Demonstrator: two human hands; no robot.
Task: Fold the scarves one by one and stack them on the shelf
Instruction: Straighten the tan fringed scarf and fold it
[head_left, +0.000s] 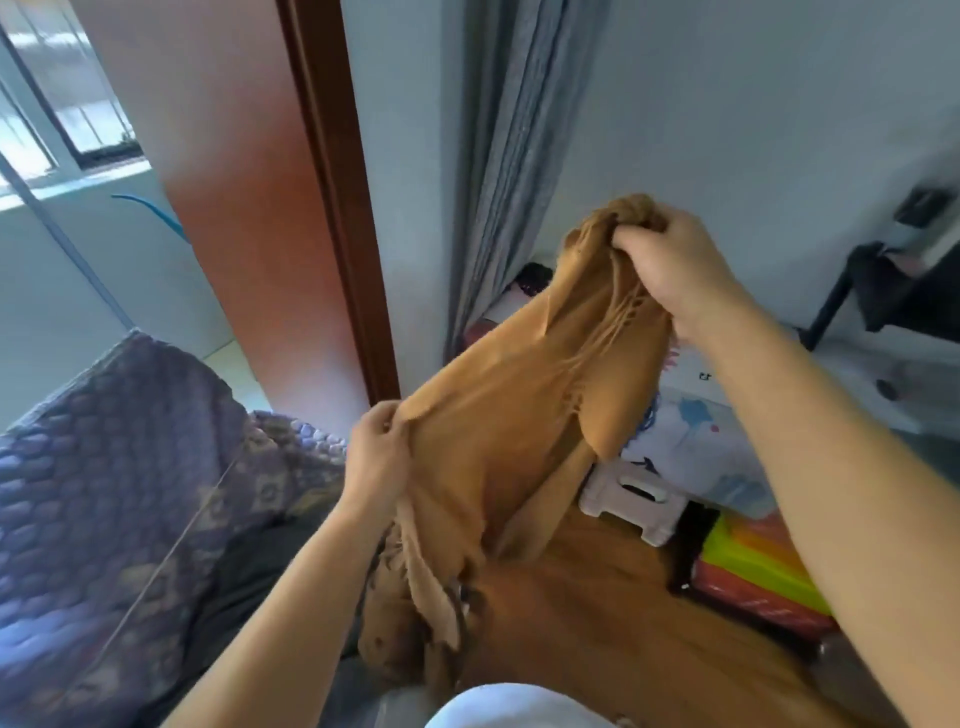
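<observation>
1. Both forearms are bare from wrist to the lower edge of the view; no sleeve shows on either.
2. The left hand (375, 457) wears no glove, ring or watch that I can see.
3. The right hand (670, 270) is likewise bare, with an unadorned wrist.
4. At the bottom, between the arms, a rounded patch of white clothing (509, 709) shows, its cut too cropped to tell.

The scarf (498, 415) hangs between the lower left hand (376, 452) and the raised right hand (670, 270).
</observation>
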